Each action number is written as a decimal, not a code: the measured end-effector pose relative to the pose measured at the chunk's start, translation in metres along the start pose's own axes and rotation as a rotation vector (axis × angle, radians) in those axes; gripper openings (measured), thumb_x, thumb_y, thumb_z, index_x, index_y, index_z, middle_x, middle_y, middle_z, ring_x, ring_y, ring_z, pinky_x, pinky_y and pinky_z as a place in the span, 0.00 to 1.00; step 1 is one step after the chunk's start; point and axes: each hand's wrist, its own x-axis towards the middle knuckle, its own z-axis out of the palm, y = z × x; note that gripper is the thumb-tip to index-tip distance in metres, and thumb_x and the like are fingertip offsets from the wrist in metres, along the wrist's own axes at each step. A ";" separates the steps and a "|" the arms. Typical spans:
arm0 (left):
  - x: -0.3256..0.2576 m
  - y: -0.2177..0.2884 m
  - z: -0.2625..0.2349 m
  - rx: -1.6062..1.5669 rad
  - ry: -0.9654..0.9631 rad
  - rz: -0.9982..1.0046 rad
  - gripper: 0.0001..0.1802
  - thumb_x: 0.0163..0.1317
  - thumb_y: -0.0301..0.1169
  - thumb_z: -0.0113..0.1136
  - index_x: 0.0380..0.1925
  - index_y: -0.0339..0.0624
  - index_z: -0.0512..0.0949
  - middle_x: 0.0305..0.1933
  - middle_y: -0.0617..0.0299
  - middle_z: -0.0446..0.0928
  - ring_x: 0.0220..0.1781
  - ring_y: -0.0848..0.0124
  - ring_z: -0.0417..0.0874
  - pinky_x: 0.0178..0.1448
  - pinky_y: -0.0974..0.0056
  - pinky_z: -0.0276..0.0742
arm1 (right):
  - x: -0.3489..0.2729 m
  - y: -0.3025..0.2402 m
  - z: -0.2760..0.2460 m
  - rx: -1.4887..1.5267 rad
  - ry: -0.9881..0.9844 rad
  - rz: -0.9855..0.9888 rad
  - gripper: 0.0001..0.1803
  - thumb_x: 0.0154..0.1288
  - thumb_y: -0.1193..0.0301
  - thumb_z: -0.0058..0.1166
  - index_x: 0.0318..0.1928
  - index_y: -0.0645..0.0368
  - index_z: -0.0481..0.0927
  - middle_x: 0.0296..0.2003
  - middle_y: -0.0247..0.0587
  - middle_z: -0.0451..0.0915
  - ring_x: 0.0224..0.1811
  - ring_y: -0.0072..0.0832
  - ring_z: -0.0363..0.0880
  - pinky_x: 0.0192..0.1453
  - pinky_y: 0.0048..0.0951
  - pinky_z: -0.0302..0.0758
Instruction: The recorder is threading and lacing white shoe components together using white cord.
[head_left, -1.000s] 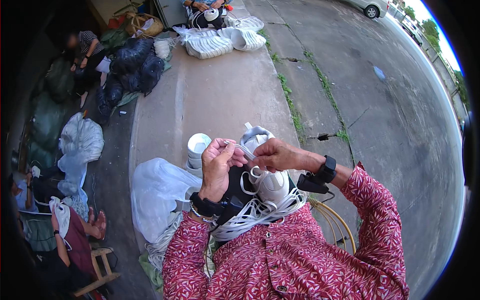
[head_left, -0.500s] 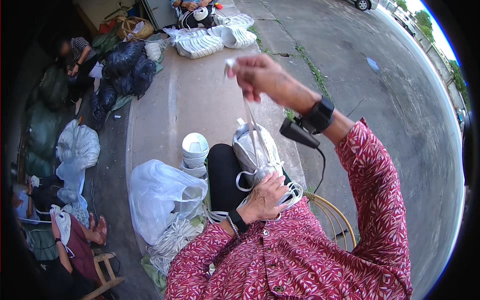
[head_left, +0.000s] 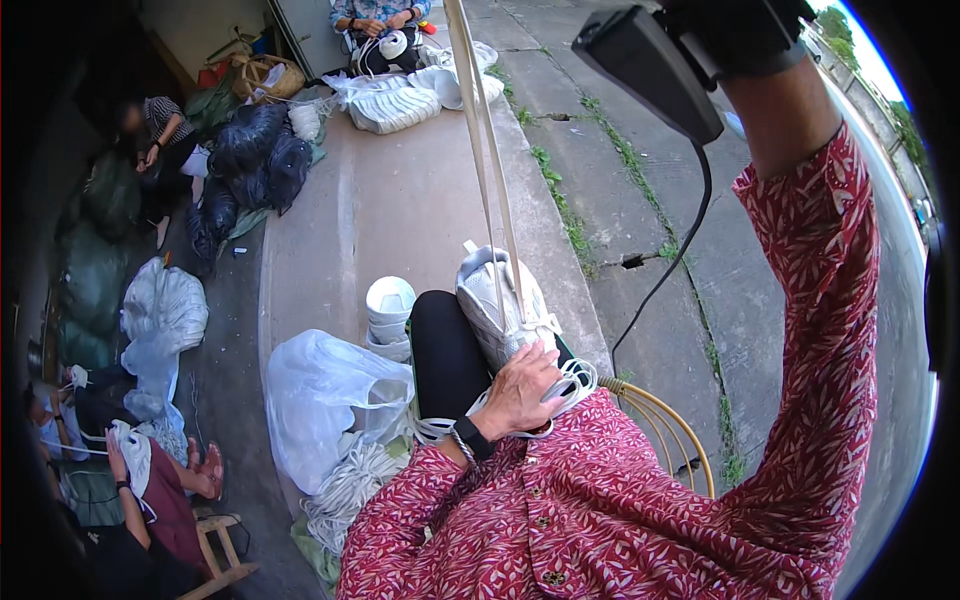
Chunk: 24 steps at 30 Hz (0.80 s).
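Note:
A white sneaker (head_left: 490, 300) rests on my lap beside my black-clad leg, its toe toward me. My left hand (head_left: 523, 388) is closed over the toe end, holding it. From the lacing, two taut strands of pale lace (head_left: 490, 160) run steeply up and leave the top edge. My right arm is raised high at the upper right. Only its wrist, with a black band and a dark device (head_left: 650, 70) on a cable, shows; the right hand itself is outside the picture. Loose white cord (head_left: 575, 385) loops around my left hand.
Left of my leg stand stacked white shoe parts (head_left: 389, 305), a clear plastic bag (head_left: 320, 390) and a heap of white cord (head_left: 350, 490). Yellow-brown curved tubing (head_left: 680, 430) is at my right. Black bags (head_left: 245, 145) lie farther left. Other people sit at the left and far ahead.
My right hand has swung up and out of view, drawing the lace strands longer and taut. My left hand stays on the sneaker's toe, and the lace loop beside it has gone.

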 end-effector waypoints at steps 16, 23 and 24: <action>0.021 -0.035 -0.026 0.383 0.329 -0.190 0.03 0.43 0.23 0.53 0.20 0.35 0.73 0.27 0.51 0.71 0.33 0.55 0.75 0.35 0.56 0.70 | -0.292 0.280 0.021 -0.223 -0.195 0.854 0.14 0.69 0.69 0.42 0.35 0.66 0.78 0.32 0.40 0.82 0.37 0.27 0.80 0.43 0.29 0.76; 0.013 -0.027 -0.025 0.435 0.198 -0.183 0.08 0.45 0.23 0.52 0.26 0.30 0.76 0.25 0.48 0.73 0.27 0.54 0.79 0.30 0.57 0.76 | -0.329 0.292 0.088 0.002 -0.016 0.850 0.13 0.67 0.67 0.43 0.34 0.63 0.77 0.24 0.34 0.74 0.30 0.22 0.70 0.36 0.29 0.69; 0.014 -0.026 -0.024 0.465 0.184 -0.181 0.08 0.45 0.23 0.53 0.26 0.30 0.76 0.25 0.47 0.74 0.26 0.54 0.79 0.30 0.57 0.76 | -0.330 0.288 0.091 -0.010 0.025 0.867 0.13 0.68 0.68 0.42 0.33 0.63 0.76 0.23 0.33 0.72 0.29 0.21 0.68 0.35 0.29 0.68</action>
